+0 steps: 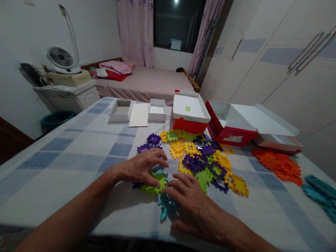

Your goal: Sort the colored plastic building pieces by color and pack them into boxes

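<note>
My left hand [143, 165] arches over a small cluster of toothed plastic pieces, its thumb on or just above a lime-green piece [152, 188] and its fingers apart. Opposite it, my right hand [193, 202] has its fingers spread, the tips close to the green piece and to some teal toothed pieces [165, 205] near the table's front. Part of the teal pieces is hidden under that hand. Beyond both hands lies a loose heap of yellow pieces [176, 150], purple pieces [194, 163] and more green pieces [204, 178].
Orange pieces [282, 166] and a teal pile [323, 199] lie at the right. Along the back stand small white boxes [120, 117], a red-and-white box [188, 125] and an opened red box [233, 135]. A checked cloth [81, 152] covers the table.
</note>
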Action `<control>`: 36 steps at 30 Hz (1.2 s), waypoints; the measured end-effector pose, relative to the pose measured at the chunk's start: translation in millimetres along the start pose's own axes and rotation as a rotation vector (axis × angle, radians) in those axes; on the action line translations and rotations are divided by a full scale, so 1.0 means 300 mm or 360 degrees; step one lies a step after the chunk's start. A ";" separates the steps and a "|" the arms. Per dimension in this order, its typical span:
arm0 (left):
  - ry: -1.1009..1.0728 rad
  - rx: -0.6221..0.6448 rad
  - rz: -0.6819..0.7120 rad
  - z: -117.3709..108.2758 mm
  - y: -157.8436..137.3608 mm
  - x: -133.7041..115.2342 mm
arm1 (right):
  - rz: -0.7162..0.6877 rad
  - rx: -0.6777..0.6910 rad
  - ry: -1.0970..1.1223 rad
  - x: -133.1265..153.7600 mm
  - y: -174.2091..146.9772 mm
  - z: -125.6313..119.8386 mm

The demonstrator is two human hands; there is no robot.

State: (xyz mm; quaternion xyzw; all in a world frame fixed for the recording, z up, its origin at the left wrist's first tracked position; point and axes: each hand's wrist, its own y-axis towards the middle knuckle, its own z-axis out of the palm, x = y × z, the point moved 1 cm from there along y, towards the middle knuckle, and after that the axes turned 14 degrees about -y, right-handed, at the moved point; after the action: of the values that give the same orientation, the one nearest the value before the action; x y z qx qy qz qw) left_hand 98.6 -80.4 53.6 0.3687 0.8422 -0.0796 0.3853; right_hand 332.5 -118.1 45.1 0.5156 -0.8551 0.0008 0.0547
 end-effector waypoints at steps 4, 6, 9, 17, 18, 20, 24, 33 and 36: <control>0.0069 0.0176 -0.0079 0.026 -0.011 -0.019 | -0.0081 0.0017 -0.0141 0.007 0.007 0.024; 0.0109 0.0166 -0.0124 0.036 -0.009 -0.021 | -0.0125 0.0000 -0.0273 0.009 0.012 0.025; 0.0148 0.0119 -0.0150 0.041 -0.001 -0.021 | -0.0228 -0.0044 -0.0419 0.014 0.021 0.018; 0.0128 0.0022 -0.0171 0.058 0.016 -0.018 | -0.0039 -0.0382 -0.0583 -0.033 0.058 0.044; 0.0075 0.0014 -0.0194 0.055 0.015 -0.019 | -0.0016 -0.0391 -0.0602 -0.043 0.061 0.050; -0.0064 -0.0028 -0.0260 0.044 0.012 -0.020 | 0.0034 -0.0426 -0.0564 -0.064 0.061 0.052; -0.0414 -0.0232 -0.0387 0.009 0.012 -0.011 | 0.0353 -0.0630 -0.0130 -0.103 0.050 0.013; -0.1351 -0.0873 -0.0405 0.007 0.042 0.038 | 0.0703 -0.0504 0.0911 -0.110 0.105 -0.057; -0.1445 -0.0924 -0.0371 0.018 0.046 0.037 | 0.0728 -0.0462 0.1033 -0.121 0.133 -0.033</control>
State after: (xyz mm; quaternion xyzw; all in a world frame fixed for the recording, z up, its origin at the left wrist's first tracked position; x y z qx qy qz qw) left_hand 106.4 -66.3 44.1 0.0802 0.6140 -0.0372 0.7844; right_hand 315.1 -66.7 53.6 0.2724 -0.8771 0.0548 0.3918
